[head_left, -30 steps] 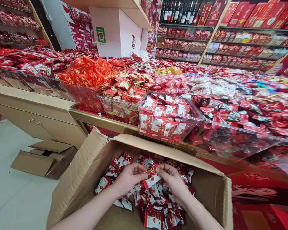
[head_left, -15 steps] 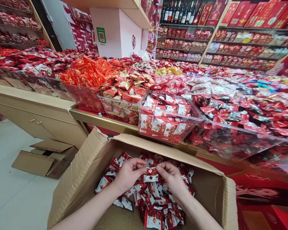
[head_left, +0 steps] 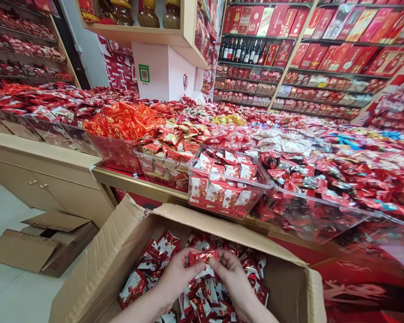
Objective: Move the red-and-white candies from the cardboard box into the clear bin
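Observation:
A small red and white candy packet is held between my two hands over a large open cardboard box. My left hand pinches its left side with thumb and fingers. On its right side, my right hand pinches it the same way. Many similar red and white packets lie loose in the box beneath and around both hands. Just beyond the box, a clear bin on the display edge holds upright rows of red and white packets.
Clear bins of orange-red packets, gold durian packets and dark red packets line the counter past the box. A smaller open cardboard box sits on the floor at left. Stocked shelves stand behind.
The view has tilted up and shifted slightly right, so the box and bins appear lower and further left. The packet between my hands now shows a broader red face above their thumbs.

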Motion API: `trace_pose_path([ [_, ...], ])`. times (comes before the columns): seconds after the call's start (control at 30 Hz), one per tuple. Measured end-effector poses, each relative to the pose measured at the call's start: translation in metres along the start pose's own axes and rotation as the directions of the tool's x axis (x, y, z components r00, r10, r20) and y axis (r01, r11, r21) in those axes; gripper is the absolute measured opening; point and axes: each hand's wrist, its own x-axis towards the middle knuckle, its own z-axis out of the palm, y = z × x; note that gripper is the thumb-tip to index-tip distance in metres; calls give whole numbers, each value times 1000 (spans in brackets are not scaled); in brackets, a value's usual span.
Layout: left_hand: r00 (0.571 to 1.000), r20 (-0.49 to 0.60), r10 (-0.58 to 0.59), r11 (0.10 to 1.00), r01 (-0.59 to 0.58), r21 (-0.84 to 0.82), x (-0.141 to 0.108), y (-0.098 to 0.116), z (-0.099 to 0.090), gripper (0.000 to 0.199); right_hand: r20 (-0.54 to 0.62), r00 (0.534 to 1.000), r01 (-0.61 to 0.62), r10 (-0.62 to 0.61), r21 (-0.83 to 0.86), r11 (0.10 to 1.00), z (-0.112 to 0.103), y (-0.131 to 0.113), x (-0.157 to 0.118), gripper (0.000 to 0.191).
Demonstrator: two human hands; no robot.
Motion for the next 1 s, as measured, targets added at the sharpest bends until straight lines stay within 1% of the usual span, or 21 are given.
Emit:
trace_pose_path([
  [0.1, 1000, -10, 20, 994, -21, -103, 1, -2, -4, 30, 77, 997, -16, 17, -20, 1000, 2, 9, 0, 36],
  [0.17, 1000, 0, 23, 992, -23, -122, 4, -4, -9, 34, 98, 995, -6, 12, -58, 998, 2, 12, 0, 35],
  [0.33, 999, 39, -5, 998, 8, -65, 10, -8, -18, 39, 156, 988, 14, 11, -160, 987, -1, 12, 2, 33],
  [0.47, 997, 70, -16, 999, 18, -32, 9, -3, -20, 39, 170, 985, 34, 3, -217, 976, -4, 10, 0, 29],
  [0.57, 995, 98, 7, 996, -15, 84, 6, 1, -20, 32, 207, 976, 130, -68, -304, 944, -4, 6, -6, 21],
  [0.6, 994, 109, 30, 987, -46, 151, 4, 2, -19, 29, 234, 967, 176, -96, -348, 921, -3, 4, -8, 23],
  [0.63, 991, 121, 58, 971, -84, 225, 3, 2, -19, 27, 260, 957, 224, -124, -399, 889, -1, 1, -11, 29],
  [0.7, 984, 142, 108, 926, -151, 346, 0, 2, -17, 26, 301, 940, 301, -162, -503, 810, 2, -5, -15, 38],
  [0.73, 983, 144, 117, 914, -164, 371, -1, 1, -17, 25, 316, 934, 321, -165, -545, 775, 3, -7, -16, 37],
  [0.77, 985, 131, 115, 917, -156, 368, -1, 1, -16, 23, 320, 934, 324, -159, -573, 753, 4, -9, -17, 32],
  [0.8, 988, 106, 108, 929, -138, 344, -1, 2, -16, 20, 317, 938, 310, -141, -586, 749, 4, -10, -17, 28],
  [0.87, 994, 57, 89, 954, -102, 284, -1, 4, -18, 14, 307, 949, 250, -76, -582, 773, 3, -9, -17, 23],
  [0.93, 995, 50, 87, 955, -98, 280, 0, 6, -20, 12, 294, 955, 204, -35, -566, 799, 2, -6, -17, 25],
  [1.0, 993, 75, 96, 949, -114, 294, 0, 8, -21, 13, 292, 956, 198, -37, -545, 814, 2, -3, -17, 28],
])
